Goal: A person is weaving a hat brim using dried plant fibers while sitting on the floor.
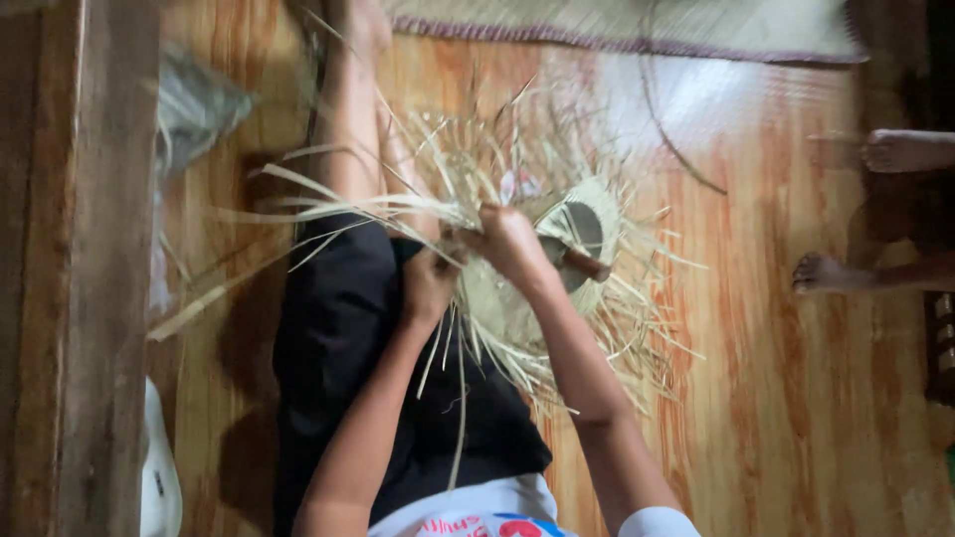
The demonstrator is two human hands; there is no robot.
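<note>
The half-woven straw piece [517,288], round and fringed with loose pale strips, lies on the person's lap over the black garment [348,338], its woven middle just beyond and right of both hands. The left hand [428,283] is closed on a bundle of straw strips [328,204] at the weave's near-left edge; their long axis runs away from that grip to the left, fanning over the outstretched leg [348,109]. The right hand [512,244], a little farther out and touching the weave's rim, is closed too, probably pinching strips against the weave, though blur hides the fingertips. Just right of it a round grey form with a brown wooden handle [587,264] sits under the weave. The hands nearly touch; the left is nearer the free strip ends.

Open wooden floor [776,328] spreads right of the grip, up to another person's bare feet [831,273]. Left, a wooden post [80,268] stands close by the strip tips. A woven mat [637,25] lies beyond.
</note>
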